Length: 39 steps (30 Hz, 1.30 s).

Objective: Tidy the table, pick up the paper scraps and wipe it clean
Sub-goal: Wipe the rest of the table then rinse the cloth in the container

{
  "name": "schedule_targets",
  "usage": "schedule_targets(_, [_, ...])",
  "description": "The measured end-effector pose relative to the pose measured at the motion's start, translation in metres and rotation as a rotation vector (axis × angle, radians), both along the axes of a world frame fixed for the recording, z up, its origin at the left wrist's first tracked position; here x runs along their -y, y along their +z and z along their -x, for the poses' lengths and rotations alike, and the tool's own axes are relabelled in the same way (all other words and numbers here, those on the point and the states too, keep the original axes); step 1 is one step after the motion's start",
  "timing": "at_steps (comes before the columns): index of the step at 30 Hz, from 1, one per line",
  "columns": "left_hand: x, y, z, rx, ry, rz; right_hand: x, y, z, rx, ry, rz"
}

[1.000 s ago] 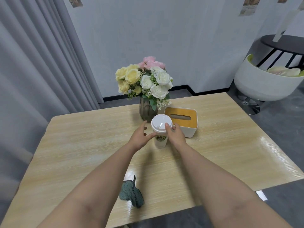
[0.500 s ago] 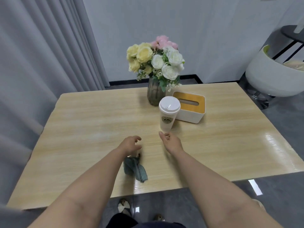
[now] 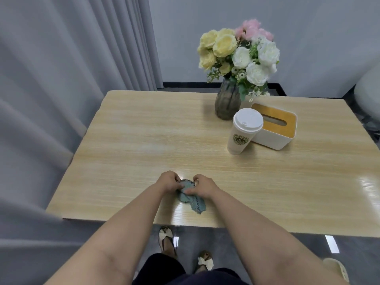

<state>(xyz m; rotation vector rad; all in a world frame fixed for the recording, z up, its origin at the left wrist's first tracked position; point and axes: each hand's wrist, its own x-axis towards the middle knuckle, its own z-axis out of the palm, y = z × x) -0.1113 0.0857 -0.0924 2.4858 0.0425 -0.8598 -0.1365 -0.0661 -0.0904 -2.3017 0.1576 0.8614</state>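
Left hand (image 3: 168,181) and right hand (image 3: 202,188) curled, gripping cloth (image 3: 191,199), table (image 3: 144,140)

Left tabletop (image 3: 133,140) open — cup (image 3: 242,134), vase (image 3: 227,105) crowd right.

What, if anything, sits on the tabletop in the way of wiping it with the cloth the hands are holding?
Both hands, left and right, grip the cloth at the near edge. The table ahead and to the left is bare. At far right stand a lidded cup, a tissue box and a vase of flowers.
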Motion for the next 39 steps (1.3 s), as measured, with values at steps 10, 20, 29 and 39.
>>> schedule_targets(10, [-0.040, 0.057, -0.016, 0.018, 0.283, 0.457, -0.026, 0.040, -0.038, 0.277, -0.148, -0.244])
schedule_targets(20, [-0.096, 0.069, -0.065, 0.122, 0.427, 0.549, -0.069, 0.065, -0.095, 0.270, -0.417, -0.461])
schedule_targets(29, [-0.141, 0.070, -0.136, 0.149, 0.481, 0.634, -0.124, 0.081, -0.163, 0.288, -0.481, -0.536])
schedule_targets(39, [-0.170, 0.045, -0.194, -0.082, 0.325, 0.641, -0.150, 0.047, -0.220, 0.424, -0.460, -0.270])
